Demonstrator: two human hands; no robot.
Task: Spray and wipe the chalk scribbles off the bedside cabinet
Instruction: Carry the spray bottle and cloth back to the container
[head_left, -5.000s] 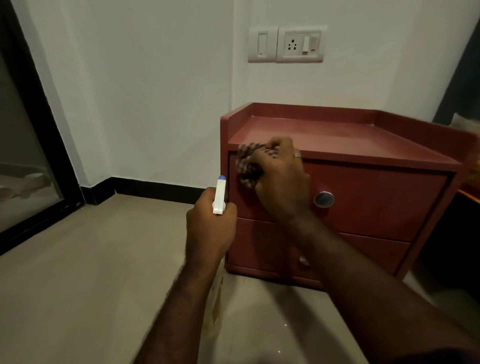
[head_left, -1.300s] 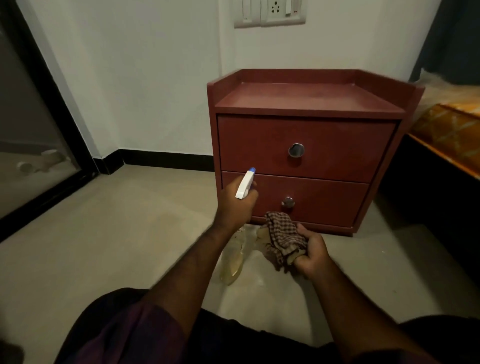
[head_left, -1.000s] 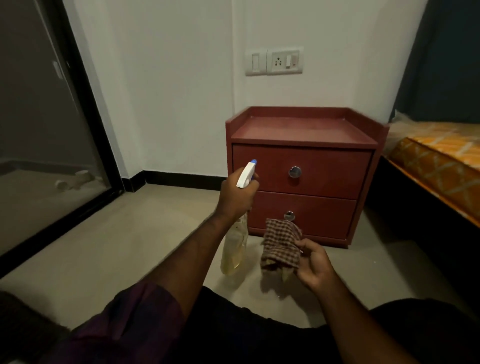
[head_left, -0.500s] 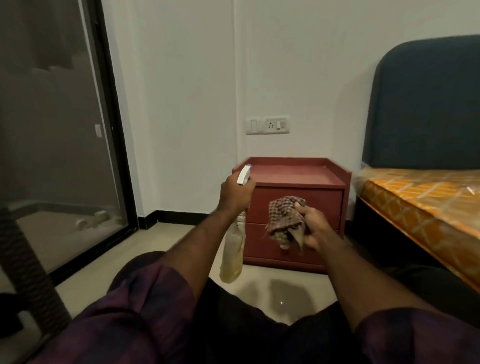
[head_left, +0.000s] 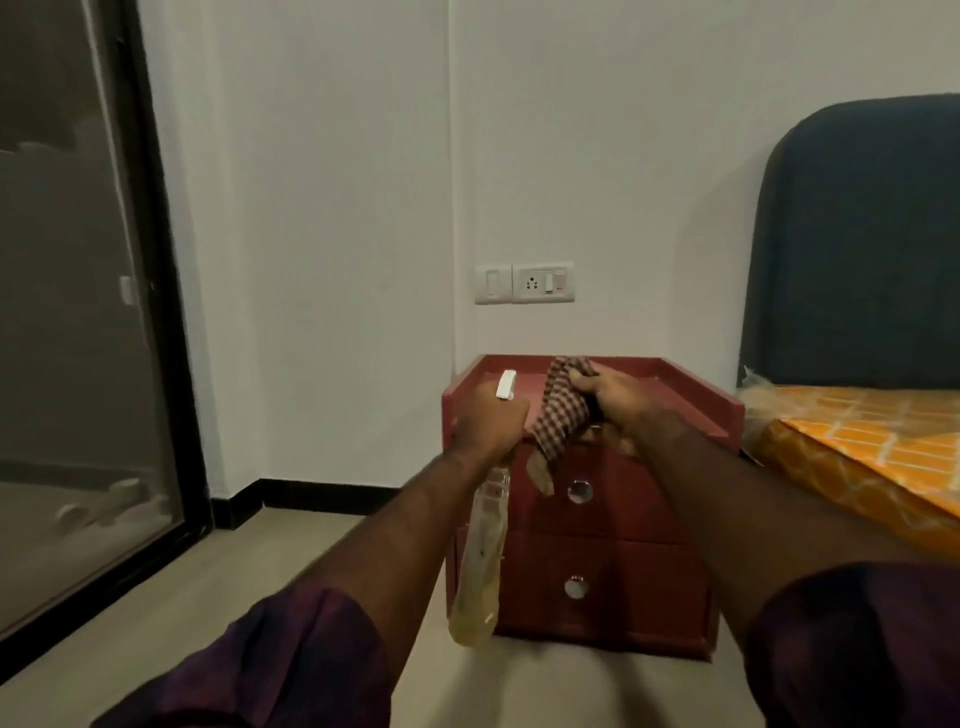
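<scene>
In front of the cabinet (head_left: 639, 571), the left hand (head_left: 491, 422) is gripping the bottle (head_left: 480, 561), its long axis hanging toward 6 o'clock, while at 3 o'clock the cloth (head_left: 558, 418) is dangling from the clutching right hand (head_left: 618, 408), seemingly nearer the cabinet top at 12 o'clock.

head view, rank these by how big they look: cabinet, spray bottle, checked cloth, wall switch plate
1. cabinet
2. spray bottle and checked cloth: near alike, not ranked; both are held nearer the camera and partly hidden by the left hand and right hand
3. wall switch plate: smallest, though it is also farthest away
</scene>
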